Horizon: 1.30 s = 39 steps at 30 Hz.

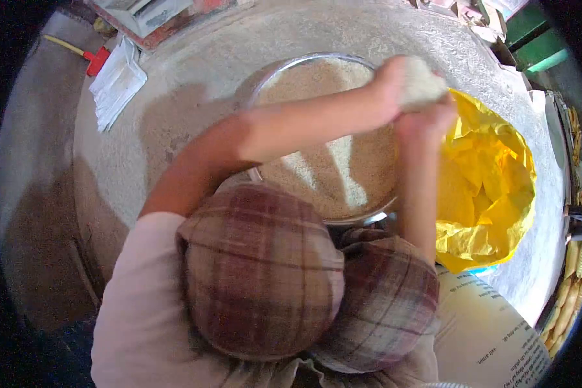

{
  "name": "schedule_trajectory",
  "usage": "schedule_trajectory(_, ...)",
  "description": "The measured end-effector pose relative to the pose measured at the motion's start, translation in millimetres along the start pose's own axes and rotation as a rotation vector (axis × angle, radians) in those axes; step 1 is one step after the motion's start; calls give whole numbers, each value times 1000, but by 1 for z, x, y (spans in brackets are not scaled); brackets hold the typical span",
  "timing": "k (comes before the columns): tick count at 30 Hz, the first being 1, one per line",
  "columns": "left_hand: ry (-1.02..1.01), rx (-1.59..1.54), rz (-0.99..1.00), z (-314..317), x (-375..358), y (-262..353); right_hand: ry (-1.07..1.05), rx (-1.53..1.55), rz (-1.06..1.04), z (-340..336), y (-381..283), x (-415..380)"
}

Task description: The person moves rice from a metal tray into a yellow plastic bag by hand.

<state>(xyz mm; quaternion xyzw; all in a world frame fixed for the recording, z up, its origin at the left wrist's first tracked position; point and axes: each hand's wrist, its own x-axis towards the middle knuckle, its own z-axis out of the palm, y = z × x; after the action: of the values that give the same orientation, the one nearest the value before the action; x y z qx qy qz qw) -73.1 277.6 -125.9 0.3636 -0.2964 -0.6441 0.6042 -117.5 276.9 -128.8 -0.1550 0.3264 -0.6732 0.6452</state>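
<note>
Left hand (394, 81) and right hand (427, 116), pressed together and closed around a pale compacted lump of meal (423, 84); below them, a wide round metal bowl of loose tan meal (333, 161) catching crumbs; just right, an open crumpled yellow plastic bag (491, 174).

From my remote seat, the only lettering I can find is on the white sack (491, 336), which lies just below the yellow bag (491, 174), at the lower right. Rows of small dark print run slantwise across its cloth. The lines are too small and blurred for me to read; no word, brand or number comes out clearly. I can read no print on any other thing around the yellow bag.
</note>
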Motion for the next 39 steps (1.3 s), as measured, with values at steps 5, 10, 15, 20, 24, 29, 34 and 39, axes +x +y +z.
schedule_trajectory(5, -157, 69, -216, 68, 36, -20, 36, -107, -203, -39, -79, 14)
schedule_trajectory(10, -754, 1147, 478, 58, 84, -26, 99, -316, -397, -105, -116, 19)
schedule_trajectory(15, -330, 1019, 407, -38, 57, 23, 404, -477, -683, -70, -95, -8)
schedule_trajectory(20, 4, 1103, 298, -142, 29, 11, 40, -1096, -1163, -42, 4, -14)
schedule_trajectory(24, 205, 1371, 741, -205, 3, -27, -331, -1087, -614, -64, 89, -9)
schedule_trajectory(29, 504, 1626, 716, -224, -53, -50, -305, -1162, -352, -125, 119, 12)
schedule_trajectory(34, 512, 1291, 584, -200, -59, -83, -215, -1043, -207, -148, 141, 8)
schedule_trajectory(39, 386, 435, 166, -180, -38, -106, -119, -593, 58, -125, 131, -5)
